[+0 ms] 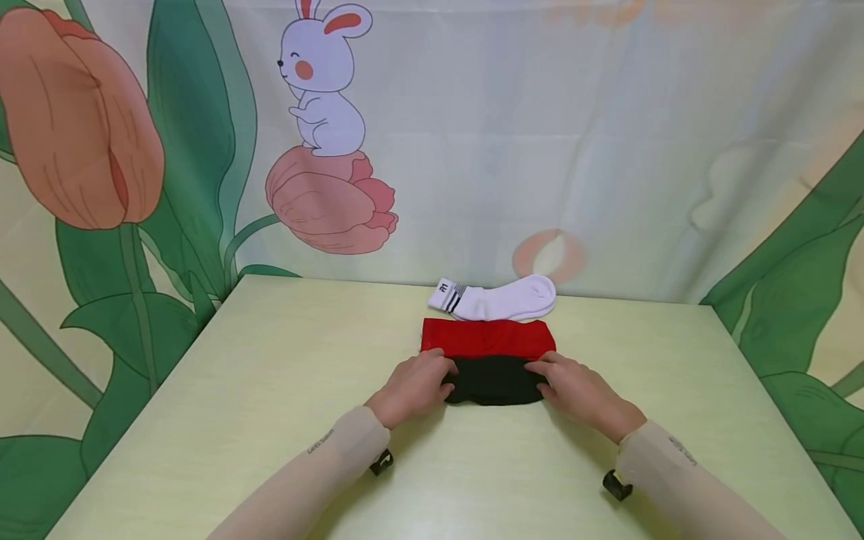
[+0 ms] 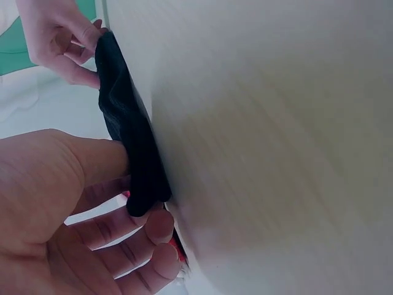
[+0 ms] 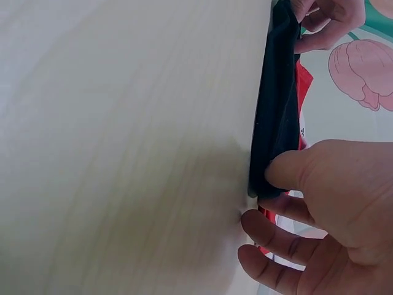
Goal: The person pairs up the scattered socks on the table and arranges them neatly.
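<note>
A folded black cloth (image 1: 495,380) lies across the table in front of me, its exact kind hard to tell. My left hand (image 1: 416,380) pinches its left end; in the left wrist view the thumb presses on the dark fabric (image 2: 123,104) with fingers around the edge. At the opposite end, my right hand (image 1: 579,391) pinches the cloth between thumb and index finger, while the other fingers curve loosely below in the right wrist view. Directly behind the black cloth is a folded red cloth (image 1: 486,337), its front edge partly covered.
White socks (image 1: 502,298) with black stripes at the cuff lie behind the red cloth, near the table's back edge. The pale wood-grain table (image 1: 283,375) extends to both sides. A printed curtain (image 1: 472,150) with a rabbit and tulips hangs behind it.
</note>
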`<state>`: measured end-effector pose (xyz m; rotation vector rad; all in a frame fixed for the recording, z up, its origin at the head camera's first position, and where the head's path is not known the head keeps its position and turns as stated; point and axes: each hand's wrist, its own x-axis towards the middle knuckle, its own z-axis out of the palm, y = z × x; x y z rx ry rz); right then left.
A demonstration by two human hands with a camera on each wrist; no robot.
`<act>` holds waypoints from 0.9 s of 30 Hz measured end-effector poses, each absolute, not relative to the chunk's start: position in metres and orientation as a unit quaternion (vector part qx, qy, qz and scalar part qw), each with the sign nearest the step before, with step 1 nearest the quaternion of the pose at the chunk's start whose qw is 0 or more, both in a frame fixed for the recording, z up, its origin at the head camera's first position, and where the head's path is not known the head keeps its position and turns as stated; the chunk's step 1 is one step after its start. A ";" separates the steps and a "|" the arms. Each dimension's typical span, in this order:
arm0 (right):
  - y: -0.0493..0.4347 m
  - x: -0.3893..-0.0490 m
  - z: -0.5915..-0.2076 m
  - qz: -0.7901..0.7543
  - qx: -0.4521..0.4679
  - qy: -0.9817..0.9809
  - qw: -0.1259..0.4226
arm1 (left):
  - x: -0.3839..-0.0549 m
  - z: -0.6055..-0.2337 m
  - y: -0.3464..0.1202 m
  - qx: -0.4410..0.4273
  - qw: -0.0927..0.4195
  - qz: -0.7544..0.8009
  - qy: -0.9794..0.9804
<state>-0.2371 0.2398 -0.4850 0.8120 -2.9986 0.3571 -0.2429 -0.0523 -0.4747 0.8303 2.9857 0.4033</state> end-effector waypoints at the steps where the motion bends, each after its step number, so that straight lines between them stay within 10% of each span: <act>1: 0.240 -0.237 -0.485 0.116 0.258 -0.959 0.006 | -0.243 -0.475 -0.053 0.267 0.010 0.129 0.955; 27: 0.277 -0.235 -0.485 0.146 0.259 -0.953 0.063 | -0.241 -0.474 -0.096 0.257 -0.024 0.181 0.949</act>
